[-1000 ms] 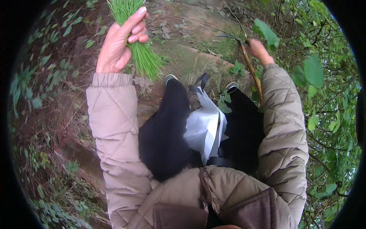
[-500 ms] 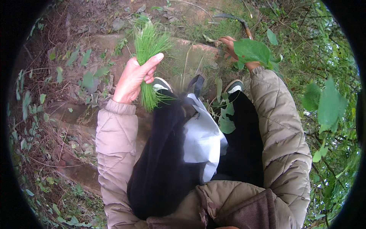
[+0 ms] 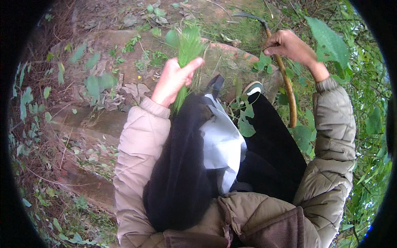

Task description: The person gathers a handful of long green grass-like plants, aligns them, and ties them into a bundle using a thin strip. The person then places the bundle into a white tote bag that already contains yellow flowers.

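Observation:
My left hand (image 3: 175,78) is closed round a bunch of long, thin, green grass-like blades (image 3: 189,43); their lower ends hang beneath the fist. On the right, the bent fingers of my right hand (image 3: 289,47) close on a sickle's wooden handle (image 3: 286,80), a little below its dark curved blade (image 3: 250,15). The far end of that handle reaches down beside my right knee. A white bag (image 3: 221,144) with a dark strap (image 3: 215,84) lies between my black-trousered legs.
Leafy stems (image 3: 328,41) stand close to my right hand and sleeve. Low stone or earth ledges (image 3: 87,124) cross the ground on the left, with dry leaves (image 3: 136,90) and twigs. A holed leaf (image 3: 247,122) overlaps my right leg.
My left hand has shifted right with the grass bunch. My right hand, earlier spread behind a large leaf, has moved right and closed on the sickle handle, which now shows along its length.

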The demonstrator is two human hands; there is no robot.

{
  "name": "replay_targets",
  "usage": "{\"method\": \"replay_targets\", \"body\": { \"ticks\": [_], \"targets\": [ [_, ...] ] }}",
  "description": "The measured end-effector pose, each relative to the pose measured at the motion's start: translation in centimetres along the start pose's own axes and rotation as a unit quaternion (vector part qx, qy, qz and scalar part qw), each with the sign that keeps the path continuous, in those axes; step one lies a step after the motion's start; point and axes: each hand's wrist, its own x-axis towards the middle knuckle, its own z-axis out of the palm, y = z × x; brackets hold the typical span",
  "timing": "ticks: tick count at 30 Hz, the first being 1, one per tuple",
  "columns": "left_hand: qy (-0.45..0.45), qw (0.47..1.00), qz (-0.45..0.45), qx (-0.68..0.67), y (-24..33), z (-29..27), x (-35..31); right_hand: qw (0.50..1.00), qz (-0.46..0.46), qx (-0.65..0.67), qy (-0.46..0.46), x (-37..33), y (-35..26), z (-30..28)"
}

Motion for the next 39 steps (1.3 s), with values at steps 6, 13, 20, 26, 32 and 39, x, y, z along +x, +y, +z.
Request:
{"method": "replay_targets", "body": {
  "ticks": [6,13,20,26,32,39],
  "targets": [
    [-0.006,0.994,0.043,-0.096,2.3,-0.3,-1.3,0.983,0.032,0.179,0.013,-2.4,-3.5,1.6],
    [-0.077,0.964,-0.089,-0.239,1.4,0.6,-2.3,0.870,-0.079,0.475,-0.104,-3.7,-5.1,2.0],
    [-0.104,0.911,-0.185,-0.353,-1.2,1.2,-2.6,0.910,-0.162,0.332,-0.187,-1.3,-11.1,10.0],
    [-0.034,0.949,-0.141,-0.281,-1.6,0.8,-2.8,0.893,-0.184,0.301,-0.280,-0.9,-11.4,11.2],
    [-0.012,0.956,-0.122,-0.265,-1.2,0.6,-2.9,0.867,-0.205,0.328,-0.314,-0.6,-11.5,11.5],
    [0.071,0.961,-0.030,-0.265,0.5,-1.4,-3.3,0.844,-0.129,0.460,-0.243,2.1,-4.3,12.2]
  ]
}}
